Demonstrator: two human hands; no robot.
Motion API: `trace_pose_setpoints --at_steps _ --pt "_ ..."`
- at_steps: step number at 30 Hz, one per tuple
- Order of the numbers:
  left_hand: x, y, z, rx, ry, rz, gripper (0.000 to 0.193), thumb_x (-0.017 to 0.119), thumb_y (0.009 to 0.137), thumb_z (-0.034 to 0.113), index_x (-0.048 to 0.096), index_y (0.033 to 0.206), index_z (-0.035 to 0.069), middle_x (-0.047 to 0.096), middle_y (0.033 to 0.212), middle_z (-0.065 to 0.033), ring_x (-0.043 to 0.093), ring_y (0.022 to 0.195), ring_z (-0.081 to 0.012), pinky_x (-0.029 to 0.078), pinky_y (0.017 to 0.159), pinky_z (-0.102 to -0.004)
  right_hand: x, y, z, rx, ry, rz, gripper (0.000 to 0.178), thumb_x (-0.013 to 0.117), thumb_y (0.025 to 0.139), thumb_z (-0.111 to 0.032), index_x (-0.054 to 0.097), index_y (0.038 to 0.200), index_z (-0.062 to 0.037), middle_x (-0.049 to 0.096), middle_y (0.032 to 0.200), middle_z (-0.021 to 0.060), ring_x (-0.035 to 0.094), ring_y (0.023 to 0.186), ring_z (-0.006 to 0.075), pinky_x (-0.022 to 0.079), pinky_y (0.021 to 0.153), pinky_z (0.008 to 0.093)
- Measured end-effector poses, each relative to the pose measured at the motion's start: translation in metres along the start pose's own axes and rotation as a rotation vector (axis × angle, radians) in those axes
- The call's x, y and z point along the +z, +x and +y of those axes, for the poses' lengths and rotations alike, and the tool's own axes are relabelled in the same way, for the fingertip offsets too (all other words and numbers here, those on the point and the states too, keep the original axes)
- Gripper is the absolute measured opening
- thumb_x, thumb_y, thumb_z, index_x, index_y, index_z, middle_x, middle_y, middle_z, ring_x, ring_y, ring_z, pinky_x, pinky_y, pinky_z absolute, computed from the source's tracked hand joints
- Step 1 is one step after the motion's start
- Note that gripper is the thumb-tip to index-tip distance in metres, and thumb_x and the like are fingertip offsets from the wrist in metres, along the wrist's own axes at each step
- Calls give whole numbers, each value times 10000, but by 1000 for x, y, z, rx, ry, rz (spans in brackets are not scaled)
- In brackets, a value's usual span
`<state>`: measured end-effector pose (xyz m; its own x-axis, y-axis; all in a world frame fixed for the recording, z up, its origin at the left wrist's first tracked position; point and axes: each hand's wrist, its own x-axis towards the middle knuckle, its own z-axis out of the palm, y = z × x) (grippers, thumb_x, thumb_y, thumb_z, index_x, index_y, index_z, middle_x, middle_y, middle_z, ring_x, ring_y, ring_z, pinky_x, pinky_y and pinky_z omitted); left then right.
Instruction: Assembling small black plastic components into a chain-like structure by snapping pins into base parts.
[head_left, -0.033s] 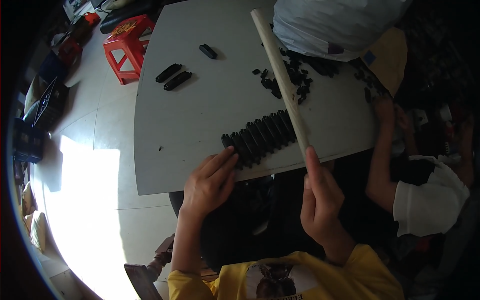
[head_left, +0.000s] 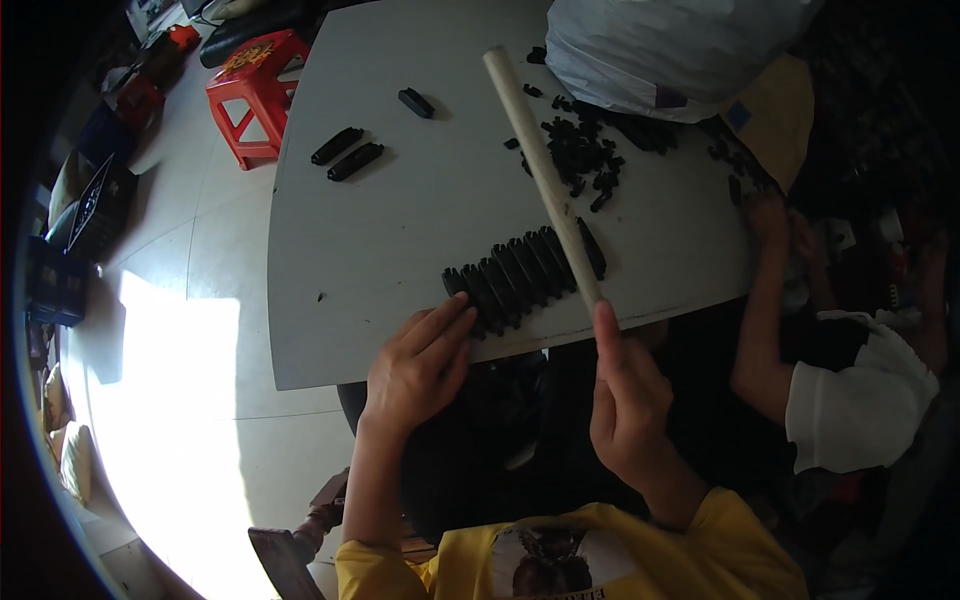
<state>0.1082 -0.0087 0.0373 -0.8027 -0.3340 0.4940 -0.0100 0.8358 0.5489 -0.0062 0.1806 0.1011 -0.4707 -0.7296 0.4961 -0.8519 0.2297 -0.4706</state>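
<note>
A row of slim black plastic pieces [head_left: 515,268] lies side by side near the table's front edge. My left hand [head_left: 412,372] rests at the row's left end, fingers stretched out and their tips touching the end piece. In my right hand [head_left: 632,410] is a pale wooden stick [head_left: 540,165], gripped at its near end with the index finger laid along it. The stick slants away to the far left, crossing over the right part of the row and hiding some of it. Small loose black parts [head_left: 580,150] are heaped beyond the row.
Three black pieces lie apart at the far left, one being this single piece [head_left: 416,103]. A large pale plastic bag [head_left: 670,60] stands at the back right. Another person's hand [head_left: 768,218] is at the table's right edge. A red stool [head_left: 255,95] stands left.
My right hand and the stick have shifted left and slightly nearer. The row's rightmost piece now shows to the right of the stick. My left hand stays put.
</note>
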Motion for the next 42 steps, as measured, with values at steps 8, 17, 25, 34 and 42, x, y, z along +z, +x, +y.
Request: trace_pose_setpoints --at_steps 8,17,25,34,42 --pt "0 -2 -2 19 -6 -1 349 634 734 -37 677 1076 16 643 1176 -131 665 925 -297 554 767 -359 8 5 7 111 -115 -323 592 495 879 64 401 1447 -77 487 702 81 542 572 214 467 518 308" --pt "3 -1 -4 70 20 51 332 652 733 -13 680 1061 26 649 1165 -104 668 953 -271 566 760 -348 10 -12 -9 87 -294 -367 647 546 838 57 416 1447 -118 505 729 73 549 568 203 483 490 332" --pt "1 -3 -4 58 11 47 337 635 732 -20 677 1065 16 657 1143 -125 674 945 -296 560 775 -357 6 8 -3 20 -55 -232 659 557 843 41 393 1458 -130 516 726 75 562 528 205 497 472 323" --pt "2 -2 -6 47 -17 39 265 671 751 51 682 1015 33 665 1102 -96 673 953 -266 570 757 -346 25 -14 0 30 -283 -481 683 580 812 16 399 1453 -130 501 705 91 570 490 214 511 457 342" --pt "-1 -3 -12 -75 -122 -63 379 673 786 122 647 1160 70 586 1258 -128 576 1149 -324 508 915 -402 -39 -27 44 290 -19 -129 423 487 965 -66 475 1386 -36 649 882 125 607 677 176 487 625 272"
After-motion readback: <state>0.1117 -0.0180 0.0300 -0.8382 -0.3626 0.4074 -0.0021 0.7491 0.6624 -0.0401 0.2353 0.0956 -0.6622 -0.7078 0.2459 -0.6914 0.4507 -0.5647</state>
